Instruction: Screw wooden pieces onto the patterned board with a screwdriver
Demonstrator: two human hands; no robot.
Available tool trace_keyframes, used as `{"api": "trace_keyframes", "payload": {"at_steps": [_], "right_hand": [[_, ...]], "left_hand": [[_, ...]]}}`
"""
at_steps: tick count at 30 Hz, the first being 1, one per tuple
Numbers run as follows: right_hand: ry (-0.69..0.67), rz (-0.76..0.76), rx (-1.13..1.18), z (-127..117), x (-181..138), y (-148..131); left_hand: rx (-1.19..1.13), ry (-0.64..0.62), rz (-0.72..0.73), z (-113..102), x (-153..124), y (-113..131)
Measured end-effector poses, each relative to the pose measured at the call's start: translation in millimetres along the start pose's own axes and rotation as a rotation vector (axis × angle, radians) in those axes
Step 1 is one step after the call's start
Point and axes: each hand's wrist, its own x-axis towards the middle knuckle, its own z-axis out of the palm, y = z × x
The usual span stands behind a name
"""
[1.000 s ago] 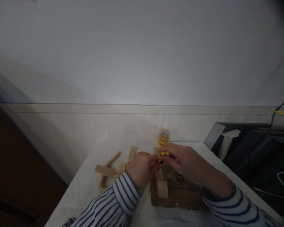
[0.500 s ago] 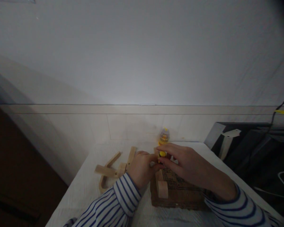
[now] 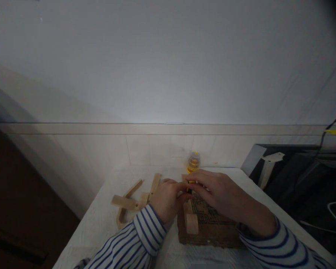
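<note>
My right hand (image 3: 222, 192) grips the yellow top of a small yellow-and-black screwdriver (image 3: 189, 190) between thumb and fingers. Closed around its lower black part are the thumb and index finger of my left hand (image 3: 168, 198). The tool's tip is hidden by my fingers. Beneath lies a pale wooden piece (image 3: 192, 224), its block-like end resting on a brown carved board (image 3: 204, 239). More of that wood shows behind my fingertips. Left of my left hand, several pale wooden parts (image 3: 124, 202) with holes lie joined or overlapping.
A clear-domed container with a yellow base (image 3: 194, 162) stands at the back of the white-covered table (image 3: 92, 228), close to the wall. Dark panels (image 3: 305, 186) and a white cable (image 3: 333, 220) are beyond the right edge. A dark brown surface (image 3: 25, 201) is at left.
My right fingers have turned and shifted around the screwdriver's yellow top, which shows less now. My left hand stays almost still. The view has shifted slightly.
</note>
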Motion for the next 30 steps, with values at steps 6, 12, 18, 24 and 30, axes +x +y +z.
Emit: {"api": "trace_keyframes", "payload": {"at_steps": [6,12,18,24,30], "right_hand": [[-0.014,0.016,-0.008,-1.1,0.4,0.4],[0.005,0.028,-0.037,2.2,2.0,1.5],[-0.004,0.026,-0.026,3.8,1.4,2.8],[-0.011,0.017,-0.005,3.3,0.9,1.2],[0.000,0.018,-0.041,0.9,1.0,-0.4]], "left_hand": [[0.009,-0.025,0.019,-0.2,0.2,-0.2],[-0.011,-0.046,0.037,-0.7,-0.2,-1.0],[-0.030,-0.041,0.024,-0.4,-1.0,-0.9],[-0.053,0.005,-0.019,0.9,-0.3,-1.1],[-0.073,0.034,-0.028,1.0,0.0,-0.9]]}}
